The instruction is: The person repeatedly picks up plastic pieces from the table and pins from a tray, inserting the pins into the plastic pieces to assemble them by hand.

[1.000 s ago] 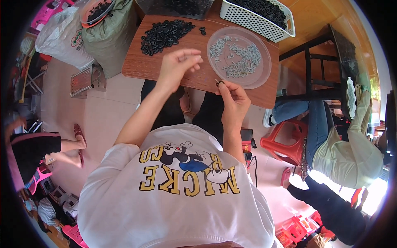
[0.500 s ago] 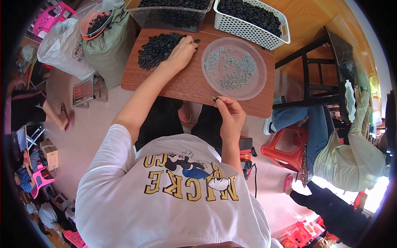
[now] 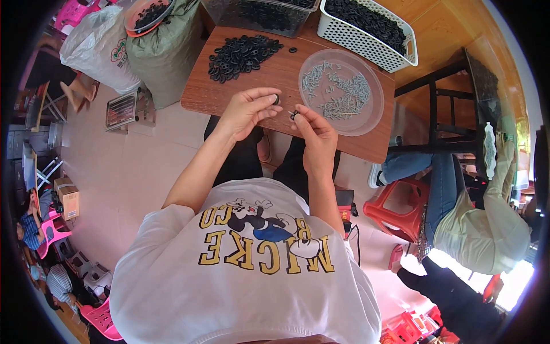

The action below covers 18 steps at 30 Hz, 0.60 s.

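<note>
Presently, left hand (image 3: 247, 114) pinches a black ring (image 3: 276, 100) between thumb and fingers, right hand (image 3: 318, 136) likewise pinches a small dark piece (image 3: 294, 115), both held just apart over the brown table's (image 3: 200, 94) near edge, black pile (image 3: 242, 57) and clear tray (image 3: 371, 114) of small grey pins (image 3: 354, 87) beyond.

My left hand (image 3: 245, 114) is no longer at the pile of black pieces (image 3: 242, 57); it is now back near the middle of the frame, with one black piece (image 3: 276, 100) between the fingers. My right hand (image 3: 319, 139) has come closer to it. The walking person (image 3: 71, 94) has moved to the upper left.
</note>
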Each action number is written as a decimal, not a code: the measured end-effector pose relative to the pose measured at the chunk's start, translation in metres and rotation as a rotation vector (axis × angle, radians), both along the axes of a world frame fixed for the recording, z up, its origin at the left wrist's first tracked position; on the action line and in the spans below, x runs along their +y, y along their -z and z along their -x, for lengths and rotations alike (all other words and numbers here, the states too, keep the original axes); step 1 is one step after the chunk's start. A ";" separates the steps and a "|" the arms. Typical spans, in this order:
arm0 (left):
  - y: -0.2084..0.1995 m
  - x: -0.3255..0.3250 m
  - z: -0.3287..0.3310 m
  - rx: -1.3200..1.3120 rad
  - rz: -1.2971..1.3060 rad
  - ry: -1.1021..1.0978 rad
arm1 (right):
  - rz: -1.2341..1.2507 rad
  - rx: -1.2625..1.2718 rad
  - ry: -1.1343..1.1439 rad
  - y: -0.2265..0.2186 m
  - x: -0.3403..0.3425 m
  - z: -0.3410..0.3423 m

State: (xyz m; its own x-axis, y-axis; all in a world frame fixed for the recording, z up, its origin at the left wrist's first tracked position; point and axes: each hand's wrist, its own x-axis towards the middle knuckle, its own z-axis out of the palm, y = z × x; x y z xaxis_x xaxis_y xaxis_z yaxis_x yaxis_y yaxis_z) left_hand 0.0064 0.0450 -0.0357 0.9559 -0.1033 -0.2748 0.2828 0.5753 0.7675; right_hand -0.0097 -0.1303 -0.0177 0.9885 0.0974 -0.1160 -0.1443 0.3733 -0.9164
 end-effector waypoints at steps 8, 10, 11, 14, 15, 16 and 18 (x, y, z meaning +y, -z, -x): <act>-0.012 -0.019 0.016 0.055 0.175 -0.047 | -0.040 -0.019 -0.052 0.002 0.003 0.009; -0.019 -0.027 0.022 0.074 0.178 -0.101 | 0.000 -0.028 -0.038 0.001 0.003 0.010; -0.020 -0.030 0.024 0.064 0.184 -0.092 | 0.002 -0.028 -0.032 0.001 0.003 0.011; -0.019 -0.037 0.028 0.037 0.167 -0.098 | 0.013 -0.034 -0.006 0.000 0.001 0.011; -0.019 -0.039 0.030 0.019 0.143 -0.118 | 0.022 -0.041 0.005 0.000 0.000 0.012; -0.019 -0.041 0.031 0.019 0.143 -0.118 | 0.030 -0.047 0.016 -0.001 -0.002 0.012; -0.019 -0.043 0.033 -0.014 0.102 -0.147 | 0.033 -0.046 0.018 0.000 -0.004 0.013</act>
